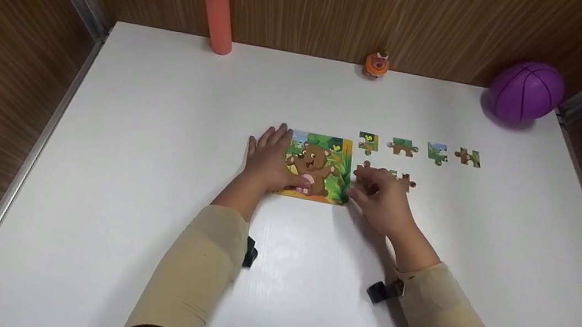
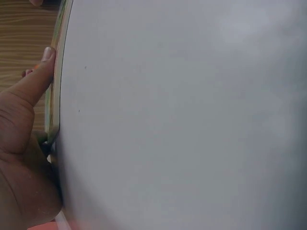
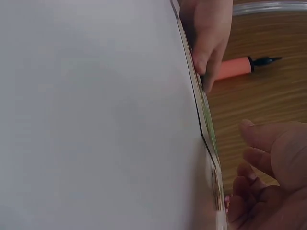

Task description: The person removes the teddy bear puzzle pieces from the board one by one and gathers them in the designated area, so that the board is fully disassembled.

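A puzzle board (image 1: 319, 158) with a brown bear picture lies flat on the white table; in the wrist views it shows edge-on. My left hand (image 1: 269, 163) rests on its left side, fingers spread past the edge and thumb across the lower part of the picture. Just right of the board, my right hand (image 1: 386, 200) hovers with bent fingers over the lower row of puzzle pieces, hiding part of them. In the right wrist view my right thumb (image 3: 264, 134) stands apart from the fingers, and no piece shows between them. One lower piece (image 1: 408, 183) pokes out beside the knuckles.
Above those, an upper row holds several loose pieces, among them a bird piece (image 1: 368, 142) and a brown-green one (image 1: 403, 147). Along the back wall stand an orange-red pump (image 1: 220, 21), a small orange figurine (image 1: 377, 66) and a purple ball (image 1: 526, 92).
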### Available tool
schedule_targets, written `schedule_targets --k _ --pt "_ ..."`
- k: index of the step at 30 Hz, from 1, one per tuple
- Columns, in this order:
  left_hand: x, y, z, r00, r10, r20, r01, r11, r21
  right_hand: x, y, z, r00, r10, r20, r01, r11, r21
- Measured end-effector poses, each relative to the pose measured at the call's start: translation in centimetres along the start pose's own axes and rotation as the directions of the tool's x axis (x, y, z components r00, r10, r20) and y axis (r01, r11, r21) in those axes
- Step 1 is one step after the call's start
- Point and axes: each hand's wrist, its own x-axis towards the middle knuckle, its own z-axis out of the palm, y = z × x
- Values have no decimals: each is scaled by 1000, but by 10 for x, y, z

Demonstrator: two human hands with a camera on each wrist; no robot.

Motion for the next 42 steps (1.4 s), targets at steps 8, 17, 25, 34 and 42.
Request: schedule_targets --k 8,17,25,34,42 --pt "0 0 0 1000 4 9 -4 1000 14 3 -14 16 984 130 121 -123 990 -62" --pt "0 -1 -1 1000 17 7 -18 1000 19 6 -18 19 976 147 158 -122 980 -157" --pt "-1 0 -1 1000 13 2 -13 1000 24 10 -21 20 964 200 176 -176 974 -146" --pt "0 0 -1 1000 8 10 -9 1000 25 9 -26 21 963 215 160 -193 971 -144" --pt "0 0 -1 1000 17 3 -17 1000 16 8 -27 22 976 182 123 -158 971 -178"
